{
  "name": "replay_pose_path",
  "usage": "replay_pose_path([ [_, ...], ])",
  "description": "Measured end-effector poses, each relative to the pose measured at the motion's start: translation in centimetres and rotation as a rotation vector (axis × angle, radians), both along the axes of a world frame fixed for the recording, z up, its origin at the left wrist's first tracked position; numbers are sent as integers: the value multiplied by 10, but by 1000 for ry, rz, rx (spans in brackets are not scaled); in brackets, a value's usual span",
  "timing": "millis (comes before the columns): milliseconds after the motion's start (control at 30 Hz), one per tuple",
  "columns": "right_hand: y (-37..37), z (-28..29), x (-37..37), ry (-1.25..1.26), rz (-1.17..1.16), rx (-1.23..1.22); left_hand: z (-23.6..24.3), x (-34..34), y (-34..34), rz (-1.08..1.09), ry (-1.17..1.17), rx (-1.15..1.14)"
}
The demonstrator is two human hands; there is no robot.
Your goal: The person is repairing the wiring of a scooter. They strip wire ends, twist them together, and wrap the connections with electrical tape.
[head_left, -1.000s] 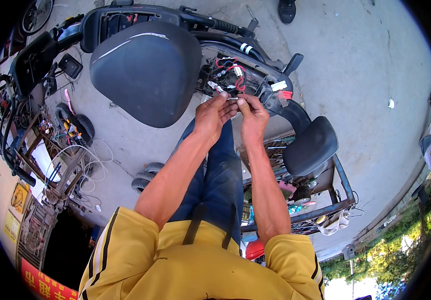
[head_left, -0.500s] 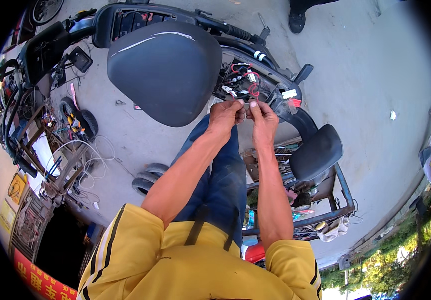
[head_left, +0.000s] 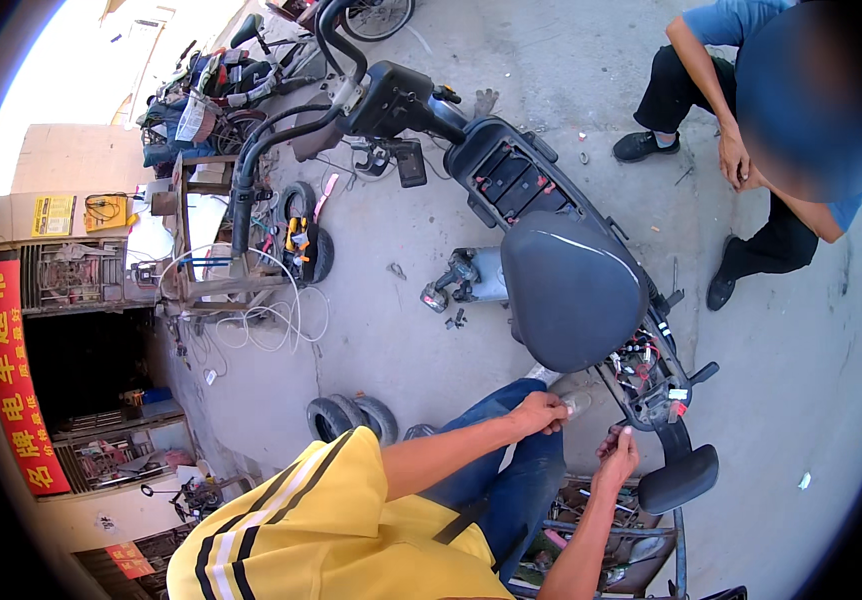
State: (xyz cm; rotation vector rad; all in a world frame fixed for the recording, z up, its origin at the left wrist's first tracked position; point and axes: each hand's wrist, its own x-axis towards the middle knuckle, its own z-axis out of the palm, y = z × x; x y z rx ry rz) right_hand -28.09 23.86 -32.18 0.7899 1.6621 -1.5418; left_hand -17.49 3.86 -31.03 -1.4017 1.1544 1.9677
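An electric scooter with its covers off stands before me, its black saddle (head_left: 576,295) in the middle. Behind the saddle, an open bay holds red and black wires with white connectors (head_left: 639,358). My left hand (head_left: 539,412) is closed with curled fingers, over my knee and below the saddle. My right hand (head_left: 617,455), fingers pinched together, is beside the scooter's rear frame, between the wire bay and the rear cushion (head_left: 679,480). Both hands are apart from the wires. What the fingers of either hand hold, if anything, is too small or hidden to tell.
A person in a blue shirt (head_left: 741,25) crouches beyond the scooter. A cordless power tool (head_left: 459,275) is left of the saddle. Tyres (head_left: 351,418) lie on the floor near my legs. A metal tool cart (head_left: 641,545) stands at lower right; a cluttered workbench (head_left: 186,240) at left.
My hands have drawn apart and moved off the wires, where their fingertips met. The view has swung left, showing more of the yard and the crouching person.
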Motion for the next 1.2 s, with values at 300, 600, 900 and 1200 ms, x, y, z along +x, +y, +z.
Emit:
replay_pose_path([
  [300, 45, 24, 97, 91, 552, 93, 40, 329, -51, -246, -351, -570],
  [600, 25, 70, 173, 120, 637, 184, -13, 566, -6, -298, -223, -556],
  [900, 5, 37, 284, 230, 684, 462, -50, 743, -61, 248, 58, -613],
  [1200, -204, 62, 335, 294, 947, 361, 72, 753, -167, 288, -313, -500],
])
